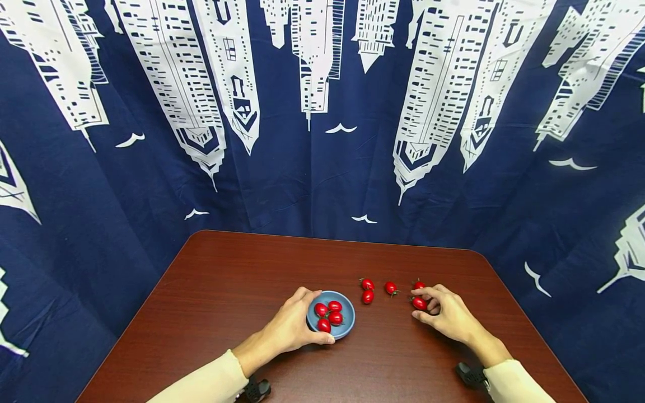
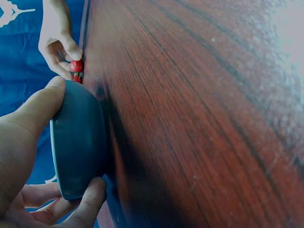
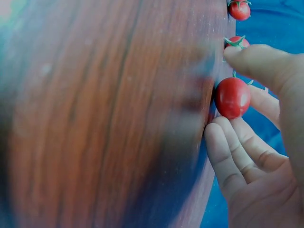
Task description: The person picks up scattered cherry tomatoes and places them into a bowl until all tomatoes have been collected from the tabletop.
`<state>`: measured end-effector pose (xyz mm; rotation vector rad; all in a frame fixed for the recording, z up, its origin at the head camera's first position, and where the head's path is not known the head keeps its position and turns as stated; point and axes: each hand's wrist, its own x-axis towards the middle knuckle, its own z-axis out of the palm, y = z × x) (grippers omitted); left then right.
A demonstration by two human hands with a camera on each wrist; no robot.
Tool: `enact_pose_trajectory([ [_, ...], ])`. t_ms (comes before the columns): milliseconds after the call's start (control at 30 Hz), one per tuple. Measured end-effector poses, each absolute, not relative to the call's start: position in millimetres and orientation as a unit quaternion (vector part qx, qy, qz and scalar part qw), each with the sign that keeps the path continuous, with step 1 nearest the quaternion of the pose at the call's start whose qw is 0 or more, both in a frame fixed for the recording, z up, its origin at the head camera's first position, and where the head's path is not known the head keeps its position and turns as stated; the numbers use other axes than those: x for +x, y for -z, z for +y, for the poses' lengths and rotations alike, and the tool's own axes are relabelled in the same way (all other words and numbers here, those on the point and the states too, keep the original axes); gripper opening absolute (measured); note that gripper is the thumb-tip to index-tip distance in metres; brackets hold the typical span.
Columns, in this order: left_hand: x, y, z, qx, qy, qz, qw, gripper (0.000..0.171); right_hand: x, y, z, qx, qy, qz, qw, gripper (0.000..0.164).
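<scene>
A small blue bowl [image 1: 349,330] stands on the table left of the middle, with several red cherry tomatoes [image 1: 335,318] inside. My left hand [image 1: 294,322] grips it from the left, thumb on the near side and fingers on the far side. The left wrist view shows the bowl's outer wall [image 2: 80,137] between thumb and fingers. To the right, my right hand [image 1: 450,316] surrounds a cherry tomato [image 1: 419,303] lying on the table. In the right wrist view that tomato [image 3: 232,98] lies close against the fingers, while the thumb [image 3: 263,61] is apart from it.
Just beyond the right hand is another cherry tomato [image 1: 419,285]. A single tomato [image 1: 391,288] lies farther left, then a pair, one tomato [image 1: 368,296] in front of the other [image 1: 367,284]. Behind the brown table [image 1: 242,263] hangs a blue patterned cloth [image 1: 282,184].
</scene>
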<state>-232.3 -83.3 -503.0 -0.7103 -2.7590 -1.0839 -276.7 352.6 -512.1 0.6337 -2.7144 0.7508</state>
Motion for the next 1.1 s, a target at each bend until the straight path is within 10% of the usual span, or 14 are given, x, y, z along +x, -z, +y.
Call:
enact_pose_trajectory([
  [1100, -231.8, 501.1, -83.2, -0.23, 0.359, -0.904, 0.042, 0.109, -274.6, 507.1, 336.5, 0.221, -0.263, -0.926, 0.157, 0.033],
])
